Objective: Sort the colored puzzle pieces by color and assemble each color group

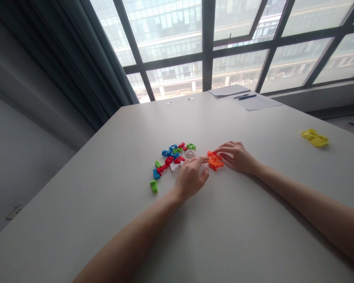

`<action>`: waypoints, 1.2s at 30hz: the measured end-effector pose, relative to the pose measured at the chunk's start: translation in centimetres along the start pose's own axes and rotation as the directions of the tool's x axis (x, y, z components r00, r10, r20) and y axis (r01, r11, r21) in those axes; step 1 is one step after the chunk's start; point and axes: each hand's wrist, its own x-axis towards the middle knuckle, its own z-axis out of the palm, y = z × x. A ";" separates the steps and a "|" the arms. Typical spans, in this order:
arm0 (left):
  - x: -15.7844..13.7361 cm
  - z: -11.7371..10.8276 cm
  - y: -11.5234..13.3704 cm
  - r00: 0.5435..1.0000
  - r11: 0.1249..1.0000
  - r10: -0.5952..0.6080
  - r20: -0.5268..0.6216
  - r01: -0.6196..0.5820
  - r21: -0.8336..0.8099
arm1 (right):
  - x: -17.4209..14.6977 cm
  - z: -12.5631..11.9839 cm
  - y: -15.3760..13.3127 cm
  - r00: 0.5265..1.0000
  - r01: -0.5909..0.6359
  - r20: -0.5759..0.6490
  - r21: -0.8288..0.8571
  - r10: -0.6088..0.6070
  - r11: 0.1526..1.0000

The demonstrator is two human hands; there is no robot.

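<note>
Several orange plastic pieces lie close together on the white table, between my two hands. My left hand reaches in from the left, its index finger stretched to the edge of the orange pieces and its thumb apart. On the other side, my right hand rests with its fingers spread and its fingertips at the upper right of the orange pieces. Beyond my left hand lies a loose group of small plastic pieces in blue, red, green and white. My left hand hides part of a white piece.
Yellow pieces lie far to the right on the table. Papers and a blue pen are at the back edge, before the window. A dark curtain hangs at the left.
</note>
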 end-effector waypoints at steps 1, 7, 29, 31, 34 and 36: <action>0.0 0.0 0.0 1.000 1.000 -0.001 0.000 0.001 -0.002 | 0.0 0.0 0.0 1.000 0.003 0.000 0.002 -0.003 1.000; 0.2 -0.2 0.0 0.994 0.999 0.035 0.102 -0.033 -0.026 | 0.0 -0.3 -0.2 1.000 -0.012 -0.009 0.035 0.012 0.999; 0.1 0.0 -0.2 0.986 0.998 0.053 0.156 -0.050 -0.024 | -0.3 -0.4 -0.3 0.999 -0.003 0.051 0.096 -0.002 0.995; 0.1 0.2 -0.4 0.988 0.999 0.054 0.147 -0.054 -0.008 | -0.3 -0.4 -0.3 0.999 -0.005 0.052 0.093 0.000 0.996; 0.0 0.5 -0.6 0.988 0.997 0.072 0.137 -0.075 0.020 | -0.3 -0.3 -0.2 0.998 -0.006 0.055 0.096 0.001 0.995; 0.1 0.6 -0.7 0.987 0.996 0.083 0.140 -0.088 0.029 | -0.3 -0.2 -0.1 0.998 -0.006 0.059 0.098 0.000 0.995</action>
